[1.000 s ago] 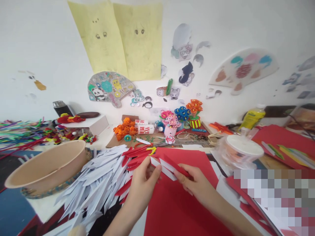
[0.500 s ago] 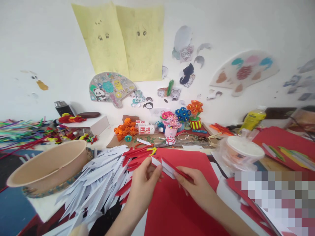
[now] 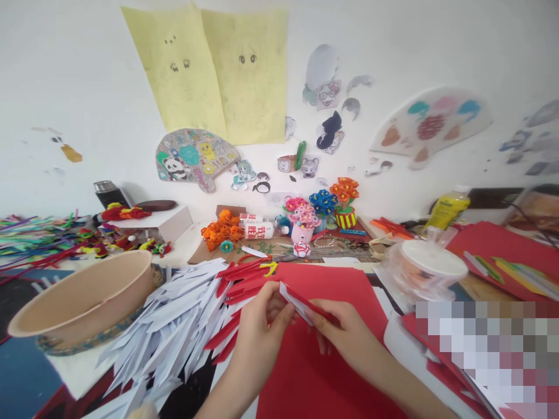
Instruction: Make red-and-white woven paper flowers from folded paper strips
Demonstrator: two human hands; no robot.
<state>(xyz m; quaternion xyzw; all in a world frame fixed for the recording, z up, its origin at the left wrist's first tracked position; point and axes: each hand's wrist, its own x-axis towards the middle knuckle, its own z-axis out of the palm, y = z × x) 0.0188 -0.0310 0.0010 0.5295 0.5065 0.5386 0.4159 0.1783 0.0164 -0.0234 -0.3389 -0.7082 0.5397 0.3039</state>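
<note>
Between my two hands is a narrow folded strip of paper, red on one face and white on the other. My left hand pinches its left end between thumb and fingers. With thumb and fingers closed, my right hand grips the right part of the strip. Both hands are above a stack of large red paper sheets. To the left of my left hand are folded red paper pieces and, beside them, a heap of folded white paper pieces.
A beige basin stands at the left. On the right are a lidded plastic tub and a yellow bottle. Craft flowers in pots line the back near the wall. Scissors with yellow handles lie by the red pieces.
The flap of the strip, open with its white inside showing before, is now folded over narrower, with less white visible. My hands have come slightly closer together.
</note>
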